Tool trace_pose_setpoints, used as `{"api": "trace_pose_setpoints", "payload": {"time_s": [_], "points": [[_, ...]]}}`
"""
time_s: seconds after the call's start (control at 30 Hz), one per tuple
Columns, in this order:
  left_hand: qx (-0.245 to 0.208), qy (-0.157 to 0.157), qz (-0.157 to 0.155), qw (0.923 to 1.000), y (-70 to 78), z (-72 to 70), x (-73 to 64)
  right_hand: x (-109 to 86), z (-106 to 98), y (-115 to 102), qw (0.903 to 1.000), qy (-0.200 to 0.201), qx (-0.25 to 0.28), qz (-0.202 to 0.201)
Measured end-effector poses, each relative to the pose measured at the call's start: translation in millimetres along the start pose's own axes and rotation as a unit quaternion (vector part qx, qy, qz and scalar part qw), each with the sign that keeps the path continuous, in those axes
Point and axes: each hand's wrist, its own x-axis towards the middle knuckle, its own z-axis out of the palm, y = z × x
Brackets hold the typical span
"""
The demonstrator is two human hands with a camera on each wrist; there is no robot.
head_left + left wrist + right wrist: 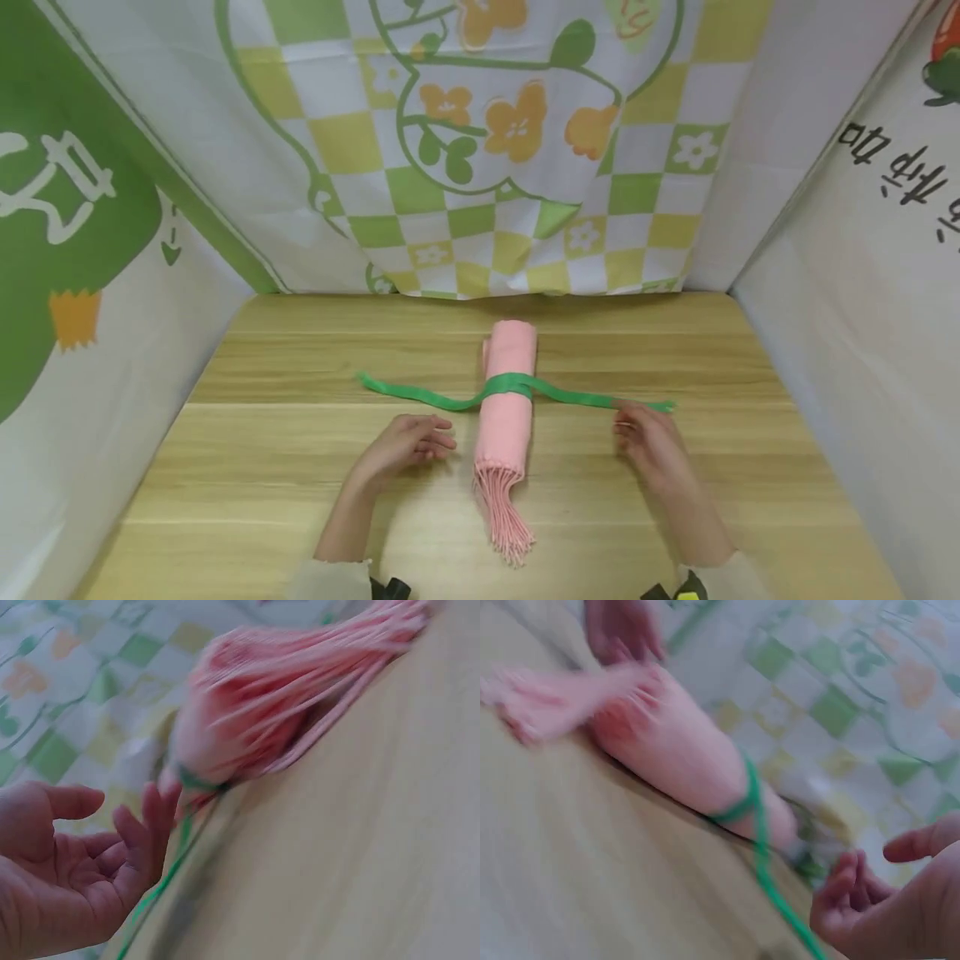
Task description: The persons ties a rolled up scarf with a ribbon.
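A rolled pink scarf (504,433) with a tasselled fringe (504,517) lies lengthwise on the table. Round its middle goes a green ribbon (420,395), crossed on top, its two ends stretching out left and right. My left hand (408,443) hovers left of the scarf, below the ribbon's left tail; its fingers are loosely bent and nothing is in them. Over by the ribbon's right end is my right hand (651,440), its fingertips overlapping the ribbon in the head view. In the right wrist view a gap shows between that hand's thumb and fingers (847,889), and they hold nothing.
The wooden table (300,350) is bounded at the back by a checked, flower-printed cloth (480,225). Printed panels stand at the left (112,350) and the right (862,317).
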Motion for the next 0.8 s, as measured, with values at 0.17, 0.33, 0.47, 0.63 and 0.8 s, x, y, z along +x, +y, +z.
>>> {"api": "trace_pose_setpoints", "payload": {"time_s": [0.17,0.33,0.47,0.63,0.8], "points": [[0.05,0.048,0.006,0.9976,-3.0,40.7,22.5,25.4,54.2,36.0,0.9896,-0.122,0.024,0.073],[0.092,0.06,0.037,0.9932,-2.3,63.0,32.8,41.7,88.5,49.2,0.9969,-0.057,0.037,0.04],[0.116,0.063,0.047,0.9901,-2.9,67.8,38.6,50.0,95.2,49.6,0.9975,-0.003,0.068,0.021],[0.147,0.116,0.057,0.9806,-2.3,71.4,47.1,57.7,97.9,47.6,0.987,0.013,0.16,0.013],[-0.101,0.15,0.022,0.9832,-4.3,82.9,59.1,67.6,104.8,42.4,0.9609,0.038,0.273,0.025]]}}
